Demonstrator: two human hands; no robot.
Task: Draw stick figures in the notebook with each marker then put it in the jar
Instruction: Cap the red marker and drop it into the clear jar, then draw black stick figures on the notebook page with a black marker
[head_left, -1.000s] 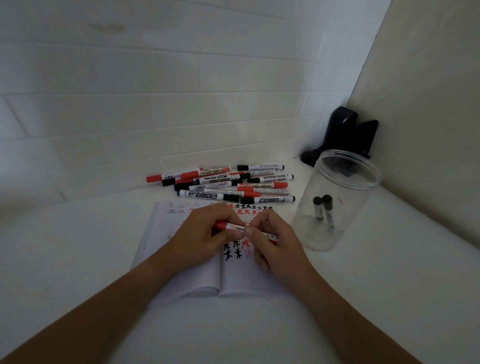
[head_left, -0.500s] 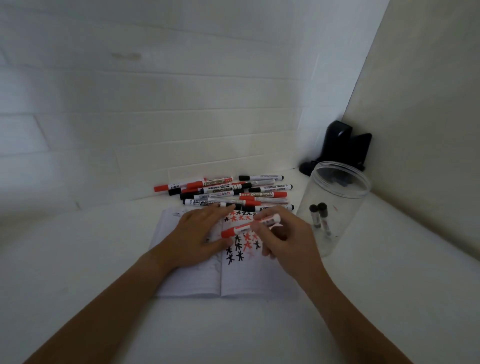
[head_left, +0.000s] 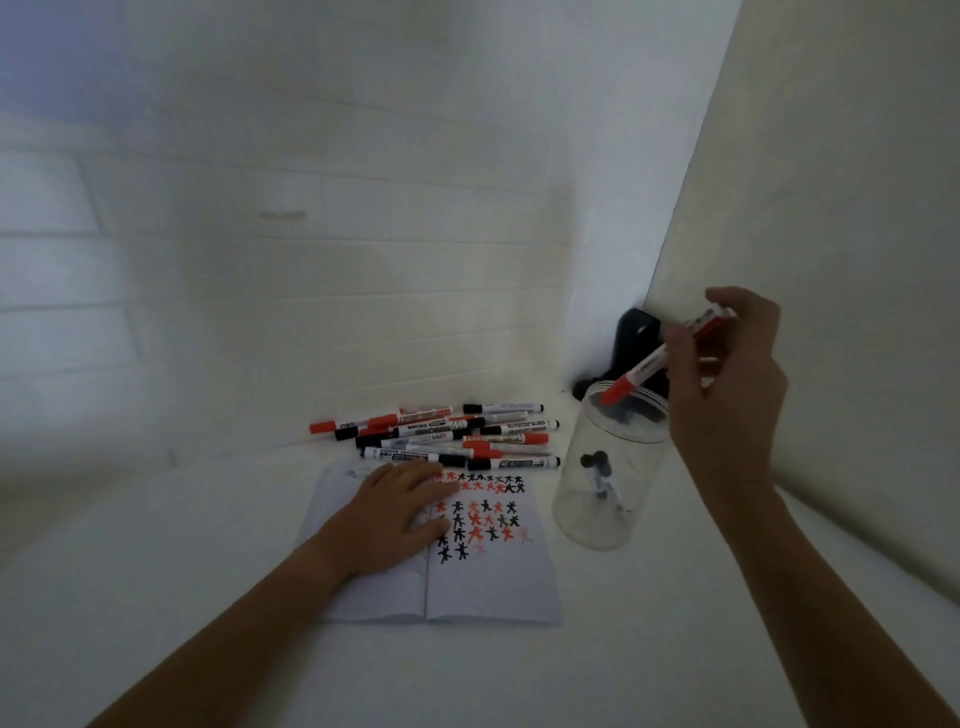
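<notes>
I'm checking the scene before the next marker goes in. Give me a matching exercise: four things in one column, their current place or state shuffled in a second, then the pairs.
Things:
1. red-capped marker
2. left hand
3. clear plastic jar
4. loose pile of markers

Places or states:
A. lying along the far edge of the open notebook
B. pinched in the right hand, cap end pointing down at the jar's mouth
C. resting flat on the notebook
D. standing upright to the right of the notebook, two dark-capped markers inside

Pairs: 1-B, 2-C, 3-D, 4-A
</notes>
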